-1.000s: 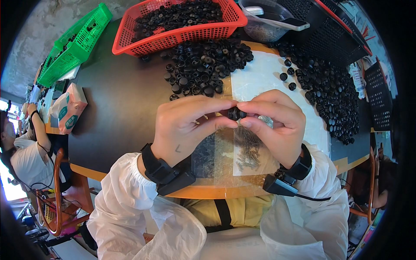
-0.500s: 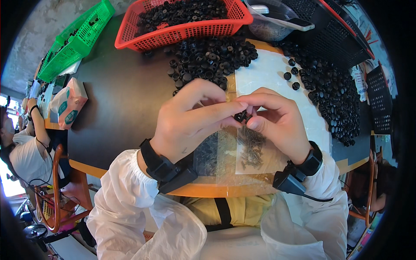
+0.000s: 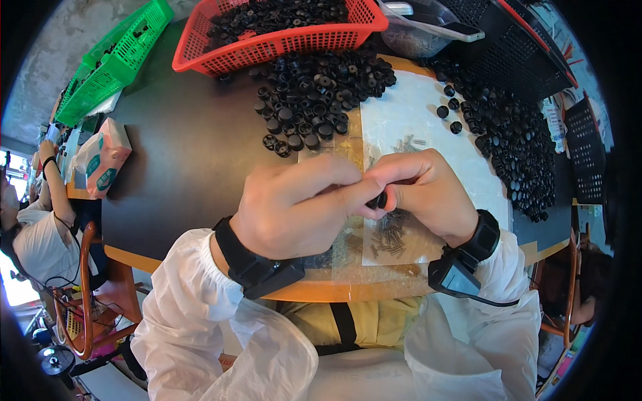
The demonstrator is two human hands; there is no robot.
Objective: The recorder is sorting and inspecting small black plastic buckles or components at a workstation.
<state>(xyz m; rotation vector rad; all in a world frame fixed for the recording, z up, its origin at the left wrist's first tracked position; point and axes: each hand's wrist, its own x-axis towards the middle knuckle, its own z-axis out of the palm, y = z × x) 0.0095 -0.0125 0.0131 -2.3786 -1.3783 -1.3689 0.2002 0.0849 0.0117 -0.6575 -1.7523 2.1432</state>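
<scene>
Left hand (image 3: 294, 207) and right hand (image 3: 428, 194) meet over the near part of the table (image 3: 180, 167), hiding most of the small black part (image 3: 382, 201) between their fingertips. Only a sliver of it shows, so its shape and exactly which fingertips press on it cannot be told. The left hand is nearly closed, back turned up, its curled fingers largely out of sight behind the thumb; the right pinches the part from the other side with thumb and bent forefinger, its remaining fingers tucked away from view. Both grasp the part, and the two hands touch or nearly so.

Metal pins (image 3: 389, 242) lie beneath and around the hands on the white sheet (image 3: 428, 100), some covered by the fingers. Beyond the left hand sits a heap of black caps (image 3: 314, 93); the red basket (image 3: 281, 55) behind it is cut off by the top edge. To the right spreads a second black heap (image 3: 511, 150), its separate pieces hard to make out. At the dark left rim, a co-worker (image 3: 47, 244) is partly cut off.
</scene>
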